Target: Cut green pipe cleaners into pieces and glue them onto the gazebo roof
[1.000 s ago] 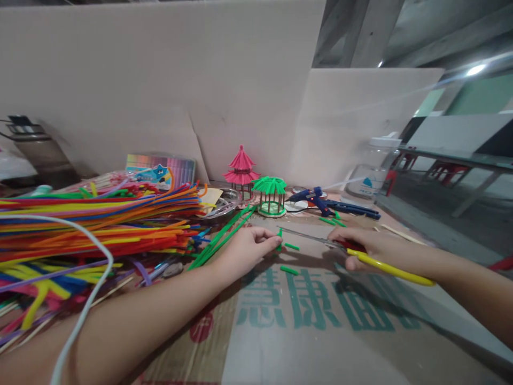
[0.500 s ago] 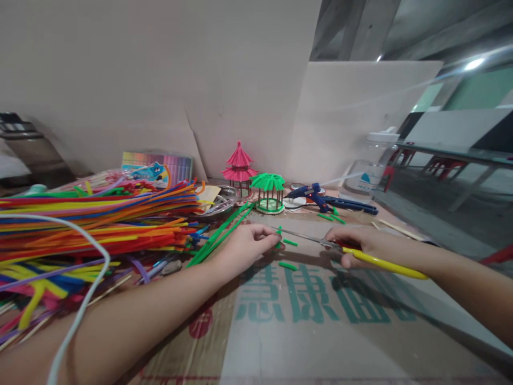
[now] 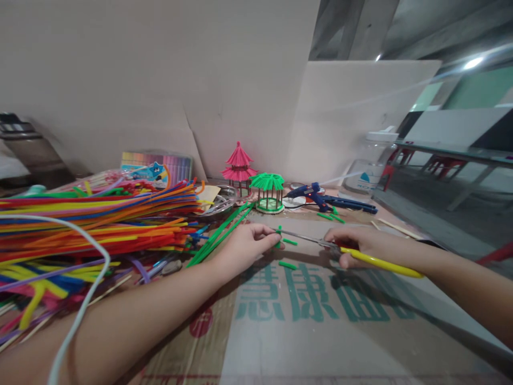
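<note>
your left hand [image 3: 254, 239] is closing its thumb and fingers on a short green stem [image 3: 279, 230], and it is holding that piece roughly upright, just above the cardboard [image 3: 304, 347] in the middle of the scene. your right hand [image 3: 355, 243] is gripping the scissors [image 3: 380, 261], with the yellow handle running back toward the right under your wrist. the blades are pointing left and their tips are reaching the short green stem by your left fingertips; you cannot tell from here whether the metal is touching it.

one loose green piece [image 3: 290, 242] is lying just to the right of your left fingers, and another green piece [image 3: 287, 265] is resting a little nearer to you. long green stems [image 3: 216, 238] are stretching out to the left of your left hand, slanting toward the far side. a green-roofed pavilion [image 3: 267, 183] is standing beyond your hands, with a pink-roofed tower [image 3: 239, 170] rising just behind it to the left.

to the right of the pavilion, a blue glue gun [image 3: 310, 193] is lying on its side, and a clear jug [image 3: 366, 171] is standing at the far right. a big heap of coloured stems [image 3: 104, 230] is filling the left side, with a white cable [image 3: 94, 238] curving over it.
</note>
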Tool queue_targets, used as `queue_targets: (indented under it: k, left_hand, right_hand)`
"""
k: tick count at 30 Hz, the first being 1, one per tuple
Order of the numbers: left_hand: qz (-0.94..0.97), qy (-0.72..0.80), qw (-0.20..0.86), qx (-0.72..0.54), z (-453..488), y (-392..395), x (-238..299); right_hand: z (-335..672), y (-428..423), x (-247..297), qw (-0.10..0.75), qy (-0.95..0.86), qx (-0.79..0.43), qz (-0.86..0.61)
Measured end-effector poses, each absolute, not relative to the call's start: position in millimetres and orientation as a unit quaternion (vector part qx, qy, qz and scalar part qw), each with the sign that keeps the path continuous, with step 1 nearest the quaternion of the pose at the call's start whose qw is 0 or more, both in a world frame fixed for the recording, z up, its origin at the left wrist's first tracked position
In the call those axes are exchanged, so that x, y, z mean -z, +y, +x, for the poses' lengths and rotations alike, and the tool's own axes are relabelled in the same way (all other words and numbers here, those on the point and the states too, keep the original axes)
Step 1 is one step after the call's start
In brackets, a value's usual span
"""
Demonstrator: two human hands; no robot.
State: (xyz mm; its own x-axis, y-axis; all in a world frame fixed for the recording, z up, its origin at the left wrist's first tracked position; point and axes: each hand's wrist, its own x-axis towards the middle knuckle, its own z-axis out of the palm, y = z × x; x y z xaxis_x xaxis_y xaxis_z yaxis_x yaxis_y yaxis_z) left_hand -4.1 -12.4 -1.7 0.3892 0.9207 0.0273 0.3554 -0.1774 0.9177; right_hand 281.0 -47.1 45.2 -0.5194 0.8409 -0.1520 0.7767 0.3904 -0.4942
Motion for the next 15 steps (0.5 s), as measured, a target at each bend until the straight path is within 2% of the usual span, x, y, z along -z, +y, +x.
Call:
queue_targets:
  k: [15]
  left_hand:
    - [0.704,0.447,0.453,-0.316,-3.6,-13.5,1.1]
  right_hand:
    - [284.8,-47.6,-45.0,0.051,-0.846,-0.251,-0.468]
